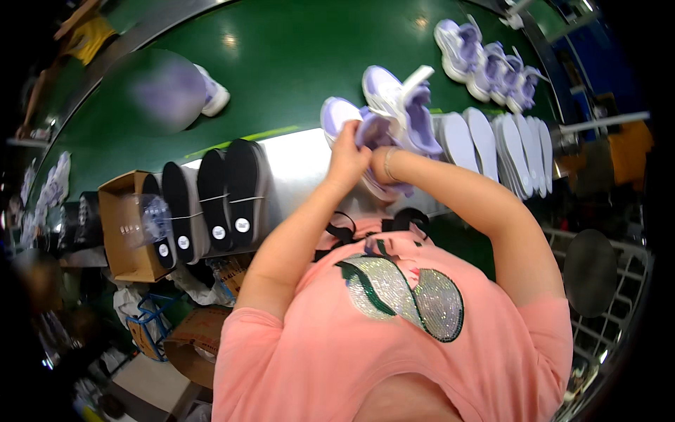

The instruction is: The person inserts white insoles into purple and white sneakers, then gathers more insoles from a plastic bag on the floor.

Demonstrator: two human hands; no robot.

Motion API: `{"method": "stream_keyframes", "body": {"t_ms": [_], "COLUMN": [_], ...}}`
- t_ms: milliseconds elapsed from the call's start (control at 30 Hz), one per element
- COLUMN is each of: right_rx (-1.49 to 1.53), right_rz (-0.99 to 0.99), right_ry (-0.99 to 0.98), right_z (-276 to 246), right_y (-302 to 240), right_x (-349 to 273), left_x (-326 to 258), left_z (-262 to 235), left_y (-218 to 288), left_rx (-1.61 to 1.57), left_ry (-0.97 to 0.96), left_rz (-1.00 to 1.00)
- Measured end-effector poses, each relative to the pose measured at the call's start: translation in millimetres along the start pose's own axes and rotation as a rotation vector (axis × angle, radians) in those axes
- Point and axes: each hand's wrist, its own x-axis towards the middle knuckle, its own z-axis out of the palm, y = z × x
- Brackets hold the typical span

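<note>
My left hand [347, 156] grips the side of a white and lavender sneaker [337, 114] near its opening. My right hand [382, 163] reaches into that sneaker's opening, and its fingers are hidden inside. A second white and lavender sneaker [384, 87] with an upright white tongue or tab stands just beyond, on the right. Both shoes point away from me, over the near edge of the green worktop.
Stacks of white insoles [460, 144] lie to the right, below several more sneakers [460, 53]. Bundled black insoles [246, 186] and an open cardboard box [116, 232] line the left. Another sneaker [214, 91] sits far left. A wire basket [612, 295] is at lower right.
</note>
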Motion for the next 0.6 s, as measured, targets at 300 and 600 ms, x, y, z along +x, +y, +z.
{"method": "stream_keyframes", "body": {"t_ms": [300,600], "right_rx": [-0.132,0.118], "right_rz": [0.162,-0.045], "right_ry": [0.017,-0.027], "right_z": [-11,14], "right_y": [-17,-5], "right_x": [-23,-56], "left_x": [-2,-2], "left_z": [8,8], "left_y": [-19,-9], "left_rx": [0.092,0.123], "left_ry": [0.014,-0.022], "left_rz": [0.115,0.025]}}
